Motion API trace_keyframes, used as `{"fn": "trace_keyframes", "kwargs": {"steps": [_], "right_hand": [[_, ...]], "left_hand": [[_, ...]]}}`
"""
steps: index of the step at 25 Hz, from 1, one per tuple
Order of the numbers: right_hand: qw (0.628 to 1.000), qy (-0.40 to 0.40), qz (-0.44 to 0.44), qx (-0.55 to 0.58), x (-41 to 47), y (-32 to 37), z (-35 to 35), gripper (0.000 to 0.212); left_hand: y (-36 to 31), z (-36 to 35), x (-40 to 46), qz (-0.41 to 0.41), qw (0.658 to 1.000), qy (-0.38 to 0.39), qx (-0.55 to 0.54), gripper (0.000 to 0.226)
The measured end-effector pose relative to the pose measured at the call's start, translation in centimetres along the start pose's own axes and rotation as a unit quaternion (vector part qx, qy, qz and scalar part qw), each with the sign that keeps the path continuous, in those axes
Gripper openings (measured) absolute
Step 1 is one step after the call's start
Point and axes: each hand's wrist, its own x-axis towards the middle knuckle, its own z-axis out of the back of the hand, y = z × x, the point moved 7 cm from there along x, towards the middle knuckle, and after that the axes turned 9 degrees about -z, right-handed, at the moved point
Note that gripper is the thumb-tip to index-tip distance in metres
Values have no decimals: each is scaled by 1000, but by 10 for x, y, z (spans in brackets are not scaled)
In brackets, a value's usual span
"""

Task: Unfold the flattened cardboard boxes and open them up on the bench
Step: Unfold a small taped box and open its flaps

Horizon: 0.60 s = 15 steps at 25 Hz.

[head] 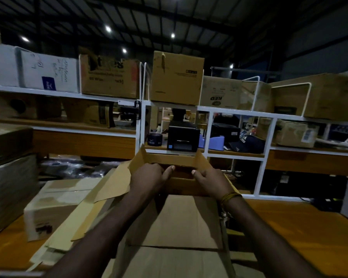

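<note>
A brown cardboard box (pixel 181 217) is held up over the bench (pixel 301 237), its top open and its flaps (pixel 170 158) standing up at the far end. My left hand (pixel 149 177) grips the near rim of the opening on the left, thumb over the edge. My right hand (pixel 211 181) grips the same rim on the right, a yellow band on its wrist. Flattened cardboard sheets (pixel 84 217) lie under and to the left of the box.
A small taped box (pixel 48 217) lies at the left on the bench. A tall stack of flat cardboard (pixel 10 187) stands at the far left. White shelving (pixel 205 111) behind holds boxes, a black printer (pixel 182 138) and a tape roll (pixel 155 139).
</note>
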Motion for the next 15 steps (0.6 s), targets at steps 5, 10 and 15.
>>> {"fn": "trace_keyframes", "kwargs": {"steps": [5, 10, 15], "right_hand": [[993, 53, 35, -103, 26, 2, -13, 28], [977, 127, 31, -166, 43, -29, -39, 29], [989, 113, 57, -75, 47, -46, -42, 33]], "left_hand": [[17, -25, 14, 53, 995, 71, 48, 42], [30, -59, 18, 91, 977, 182, 72, 37], [28, -67, 30, 115, 967, 218, 63, 29]]}}
